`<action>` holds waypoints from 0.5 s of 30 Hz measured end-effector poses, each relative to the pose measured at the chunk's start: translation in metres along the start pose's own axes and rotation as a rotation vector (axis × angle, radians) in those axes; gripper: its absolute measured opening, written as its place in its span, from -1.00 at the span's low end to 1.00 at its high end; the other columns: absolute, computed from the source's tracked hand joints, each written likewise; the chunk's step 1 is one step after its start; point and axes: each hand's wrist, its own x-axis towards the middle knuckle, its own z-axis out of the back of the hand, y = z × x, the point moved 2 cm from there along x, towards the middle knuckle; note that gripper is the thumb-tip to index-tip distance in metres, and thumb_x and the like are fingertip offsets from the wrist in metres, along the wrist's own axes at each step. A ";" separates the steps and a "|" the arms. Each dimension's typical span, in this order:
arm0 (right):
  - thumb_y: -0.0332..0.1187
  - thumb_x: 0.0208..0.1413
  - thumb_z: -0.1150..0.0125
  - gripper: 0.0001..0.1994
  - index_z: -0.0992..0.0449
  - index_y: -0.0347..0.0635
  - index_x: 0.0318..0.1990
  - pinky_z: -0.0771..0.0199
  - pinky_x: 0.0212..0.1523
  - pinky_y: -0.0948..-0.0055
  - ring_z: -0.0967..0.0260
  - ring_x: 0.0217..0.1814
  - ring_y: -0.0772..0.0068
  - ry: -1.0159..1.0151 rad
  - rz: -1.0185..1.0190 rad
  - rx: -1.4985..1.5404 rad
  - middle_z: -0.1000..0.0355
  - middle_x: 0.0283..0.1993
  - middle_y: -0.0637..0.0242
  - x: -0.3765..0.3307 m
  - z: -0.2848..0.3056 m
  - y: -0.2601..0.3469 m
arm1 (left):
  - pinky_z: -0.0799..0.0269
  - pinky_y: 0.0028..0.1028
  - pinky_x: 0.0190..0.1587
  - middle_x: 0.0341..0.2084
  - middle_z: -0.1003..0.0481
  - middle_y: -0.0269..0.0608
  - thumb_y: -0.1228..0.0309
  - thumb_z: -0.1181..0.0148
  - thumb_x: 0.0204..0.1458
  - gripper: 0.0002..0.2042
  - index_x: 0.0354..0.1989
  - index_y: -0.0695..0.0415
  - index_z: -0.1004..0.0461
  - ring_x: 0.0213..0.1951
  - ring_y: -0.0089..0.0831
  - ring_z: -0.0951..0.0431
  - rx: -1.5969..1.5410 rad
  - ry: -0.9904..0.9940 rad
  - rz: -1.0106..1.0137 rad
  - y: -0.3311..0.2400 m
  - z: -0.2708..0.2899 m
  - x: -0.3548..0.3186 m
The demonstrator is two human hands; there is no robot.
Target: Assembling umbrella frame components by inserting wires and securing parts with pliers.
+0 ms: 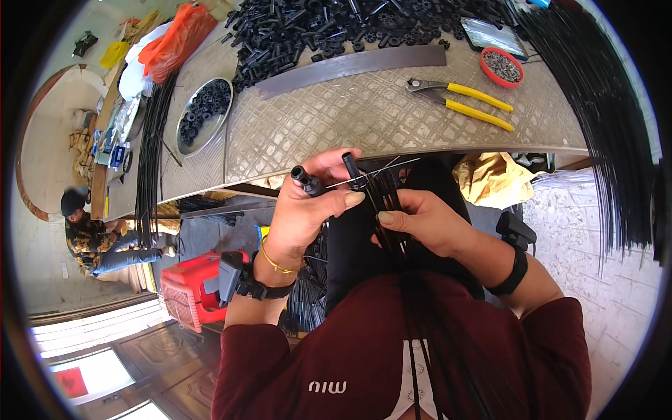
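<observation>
My left hand (297,213) is closed around a black plastic tubular fitting (306,180) with an open end. Its thumb and fingers also pinch a second, narrower black tube (351,166) with a wider lower end. Thin bright wires (388,168) cross at that lower end. From just below the crossing, a bundle of thin black rods (383,196) runs down toward my lap and chest. My right hand (427,220) is closed on these rods, thumb on top. Exactly how the rods and wires meet the tube is too small to tell.
On the bench (280,133) lie a heap of black plastic fittings (315,31), a metal strip (357,68), yellow-handled pliers (462,105), a red bowl of small metal pieces (502,68) and a tray of fittings (205,112). Rod bundles (595,91) overhang the right edge. Another person (94,238) is far left.
</observation>
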 end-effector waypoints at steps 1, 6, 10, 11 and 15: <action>-0.28 0.10 -0.17 -0.81 -0.45 -0.18 -0.22 -0.43 -0.34 0.60 -0.41 -0.36 0.64 0.008 -0.009 0.009 -0.43 -0.40 0.42 0.001 0.002 -0.001 | -0.36 -0.65 -0.25 -0.30 -0.49 -0.33 0.68 -0.27 -0.17 -0.55 -0.02 0.20 -0.38 -0.33 -0.66 -0.43 -0.010 0.006 0.011 0.001 0.001 0.001; -0.28 0.10 -0.18 -0.82 -0.46 -0.18 -0.24 -0.42 -0.36 0.63 -0.41 -0.38 0.67 -0.075 0.007 -0.004 -0.44 -0.41 0.44 0.001 -0.001 -0.002 | -0.40 -0.66 -0.22 -0.28 -0.49 -0.29 0.69 -0.25 -0.16 -0.56 -0.03 0.22 -0.38 -0.31 -0.65 -0.45 -0.001 -0.096 0.021 0.006 -0.004 0.004; -0.28 0.11 -0.17 -0.83 -0.46 -0.18 -0.24 -0.42 -0.36 0.64 -0.40 -0.38 0.68 -0.093 -0.001 -0.026 -0.44 -0.41 0.44 0.002 0.000 -0.001 | -0.42 -0.61 -0.15 -0.25 -0.46 -0.26 0.70 -0.24 -0.16 -0.59 -0.06 0.23 -0.37 -0.25 -0.61 -0.46 0.030 -0.151 -0.001 0.009 -0.004 0.004; -0.29 0.10 -0.18 -0.83 -0.46 -0.18 -0.25 -0.42 -0.36 0.64 -0.40 -0.38 0.69 -0.088 -0.002 -0.027 -0.44 -0.41 0.44 0.002 0.000 -0.001 | -0.42 -0.60 -0.14 -0.25 -0.46 -0.25 0.71 -0.23 -0.16 -0.60 -0.07 0.23 -0.37 -0.24 -0.60 -0.47 0.054 -0.164 -0.013 0.009 -0.003 0.003; -0.29 0.11 -0.17 -0.83 -0.46 -0.18 -0.25 -0.42 -0.36 0.63 -0.41 -0.38 0.67 -0.081 0.008 -0.064 -0.44 -0.41 0.44 0.003 0.001 -0.003 | -0.42 -0.60 -0.12 -0.26 -0.46 -0.26 0.71 -0.24 -0.16 -0.60 -0.09 0.22 -0.37 -0.24 -0.60 -0.46 0.032 -0.161 -0.055 0.006 -0.007 0.004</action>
